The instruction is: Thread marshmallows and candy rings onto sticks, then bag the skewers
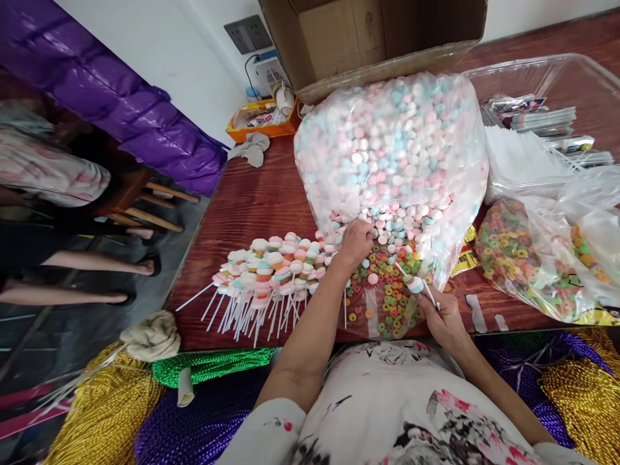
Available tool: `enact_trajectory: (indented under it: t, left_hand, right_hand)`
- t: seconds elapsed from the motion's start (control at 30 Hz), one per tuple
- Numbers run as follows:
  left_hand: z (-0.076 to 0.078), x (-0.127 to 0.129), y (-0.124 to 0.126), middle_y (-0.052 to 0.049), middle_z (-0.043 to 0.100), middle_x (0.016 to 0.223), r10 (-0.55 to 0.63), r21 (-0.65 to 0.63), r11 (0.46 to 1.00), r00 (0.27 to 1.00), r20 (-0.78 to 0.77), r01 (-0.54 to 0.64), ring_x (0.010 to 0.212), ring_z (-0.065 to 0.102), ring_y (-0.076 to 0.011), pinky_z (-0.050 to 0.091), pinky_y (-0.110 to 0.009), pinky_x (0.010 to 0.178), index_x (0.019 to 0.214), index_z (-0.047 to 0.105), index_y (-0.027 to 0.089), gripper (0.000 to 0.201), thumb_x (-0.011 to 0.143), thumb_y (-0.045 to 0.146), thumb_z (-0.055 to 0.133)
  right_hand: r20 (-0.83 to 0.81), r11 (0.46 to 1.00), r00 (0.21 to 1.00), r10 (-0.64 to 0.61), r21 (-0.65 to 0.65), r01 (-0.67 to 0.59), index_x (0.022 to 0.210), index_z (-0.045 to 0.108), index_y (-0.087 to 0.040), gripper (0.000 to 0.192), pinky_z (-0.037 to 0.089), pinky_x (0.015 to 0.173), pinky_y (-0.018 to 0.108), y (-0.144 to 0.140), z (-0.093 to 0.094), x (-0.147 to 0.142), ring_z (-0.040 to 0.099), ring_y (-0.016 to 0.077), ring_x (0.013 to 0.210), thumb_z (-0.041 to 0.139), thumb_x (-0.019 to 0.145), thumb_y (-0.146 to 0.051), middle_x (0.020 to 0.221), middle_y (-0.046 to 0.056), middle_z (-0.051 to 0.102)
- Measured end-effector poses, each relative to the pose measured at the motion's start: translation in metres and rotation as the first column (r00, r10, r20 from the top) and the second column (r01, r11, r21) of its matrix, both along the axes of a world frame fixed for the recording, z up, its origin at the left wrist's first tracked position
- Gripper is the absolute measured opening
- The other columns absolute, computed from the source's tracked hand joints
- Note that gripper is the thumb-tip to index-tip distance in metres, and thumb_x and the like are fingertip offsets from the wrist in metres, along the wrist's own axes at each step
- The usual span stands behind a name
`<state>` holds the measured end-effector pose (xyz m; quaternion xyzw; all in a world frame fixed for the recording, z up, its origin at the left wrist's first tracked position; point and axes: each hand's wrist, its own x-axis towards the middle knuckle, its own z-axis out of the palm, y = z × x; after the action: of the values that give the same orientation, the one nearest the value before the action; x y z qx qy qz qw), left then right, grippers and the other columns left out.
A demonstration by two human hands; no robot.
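Right hand (pixel 443 316) fingers pinch a white stick (pixel 429 292) carrying one candy; left hand (pixel 356 242) fingers curl into loose candies (pixel 392 223) at twelve o'clock. Finished candy sticks (pixel 268 271) pile at nine o'clock on the worktop (pixel 256 200); big bag (pixel 392 142) looks mostly full.

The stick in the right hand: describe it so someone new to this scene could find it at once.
Start at the big clear bag of pastel candies in the middle of the wooden table. Below its open mouth lies a patch of small coloured rings, and the right hand rests at that patch's right edge. The stick it holds carries one candy and points up-left, unlike the finished sticks piled flat to the left.
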<state>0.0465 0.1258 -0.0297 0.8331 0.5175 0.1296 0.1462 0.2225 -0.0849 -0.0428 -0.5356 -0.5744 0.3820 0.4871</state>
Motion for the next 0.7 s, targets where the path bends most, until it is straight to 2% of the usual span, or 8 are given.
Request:
enact_trajectory:
  t: [0.13,0.27,0.33,0.4,0.47,0.53,0.6,0.7]
  left_hand:
    - [0.003,0.005,-0.007,-0.011,0.067,0.096,0.060,-0.001,0.998,0.998,-0.014,-0.060,0.096,0.058,-0.0284,0.048,-0.041,0.087,0.098,0.070,0.018,0.033,0.072,0.005,0.054]
    - [0.008,0.005,-0.024,-0.015,0.061,0.107,0.081,0.020,0.997,0.994,-0.073,-0.080,0.110,0.053,-0.0333,0.047,-0.046,0.092,0.088,0.072,0.016,0.026,0.071,0.004,0.055]
    - [0.011,0.000,-0.036,-0.015,0.062,0.110,0.073,0.040,0.996,0.997,0.033,-0.074,0.114,0.053,-0.0336,0.047,-0.048,0.096,0.086,0.073,0.015,0.024,0.072,0.005,0.057]
    - [0.014,-0.007,-0.051,-0.013,0.067,0.109,0.062,-0.019,0.998,0.960,0.273,-0.060,0.109,0.058,-0.0302,0.049,-0.047,0.098,0.092,0.074,0.016,0.025,0.073,0.008,0.059]
    - [0.019,-0.012,-0.070,-0.008,0.072,0.098,0.146,-0.191,0.980,0.820,0.554,-0.045,0.094,0.066,-0.0244,0.055,-0.043,0.090,0.098,0.074,0.016,0.025,0.076,0.015,0.065]
    - [0.026,-0.015,-0.090,-0.004,0.075,0.088,0.316,-0.386,0.923,0.606,0.730,-0.017,0.078,0.069,-0.0196,0.059,-0.037,0.077,0.102,0.074,0.016,0.029,0.075,0.024,0.073]
    - [0.034,-0.016,-0.109,-0.003,0.076,0.084,0.443,-0.495,0.869,0.425,0.789,0.013,0.072,0.070,-0.0178,0.060,-0.033,0.070,0.102,0.075,0.016,0.035,0.070,0.027,0.079]
    - [0.043,-0.018,-0.128,-0.003,0.077,0.085,0.487,-0.524,0.850,0.294,0.822,0.057,0.077,0.072,-0.0179,0.061,-0.031,0.073,0.098,0.076,0.017,0.033,0.066,0.023,0.083]
  right_hand:
    - [-0.006,1.000,1.000,-0.015,0.015,0.015,0.082,0.063,-0.020,0.028,0.034,0.053,0.026,-0.001,-0.001,0.001,0.036,0.0119,0.053,0.046,0.101,-0.031,0.060,-0.003,0.039]
    - [0.015,0.999,0.999,-0.043,0.025,0.042,0.080,0.064,-0.019,0.028,0.033,0.052,0.025,0.000,0.003,0.001,0.036,0.0111,0.053,0.047,0.100,-0.030,0.060,-0.004,0.039]
    - [0.042,0.998,0.998,-0.049,0.033,0.048,0.081,0.065,-0.018,0.028,0.034,0.052,0.025,0.000,0.006,0.000,0.037,0.0111,0.053,0.046,0.100,-0.029,0.060,-0.003,0.041]
    - [0.072,0.998,0.997,-0.041,0.043,0.038,0.084,0.066,-0.018,0.028,0.035,0.052,0.024,0.000,0.010,-0.002,0.038,0.0111,0.053,0.045,0.100,-0.027,0.060,-0.003,0.043]
    - [0.113,0.998,0.993,-0.013,0.055,0.007,0.090,0.067,-0.018,0.026,0.035,0.053,0.024,0.001,0.013,-0.004,0.039,0.0113,0.053,0.043,0.099,-0.024,0.061,-0.003,0.045]
    - [0.170,0.997,0.985,0.022,0.075,-0.035,0.095,0.067,-0.018,0.025,0.035,0.054,0.024,0.001,0.015,-0.007,0.039,0.0118,0.055,0.042,0.097,-0.021,0.063,-0.002,0.047]
    - [0.233,0.993,0.971,0.054,0.093,-0.077,0.093,0.066,-0.017,0.024,0.034,0.055,0.024,0.001,0.015,-0.010,0.038,0.0122,0.057,0.042,0.093,-0.016,0.064,-0.002,0.047]
    - [0.294,0.990,0.952,0.083,0.089,-0.114,0.077,0.058,-0.018,0.022,0.030,0.055,0.024,0.001,0.016,-0.015,0.035,0.0117,0.056,0.041,0.089,-0.011,0.062,-0.003,0.044]
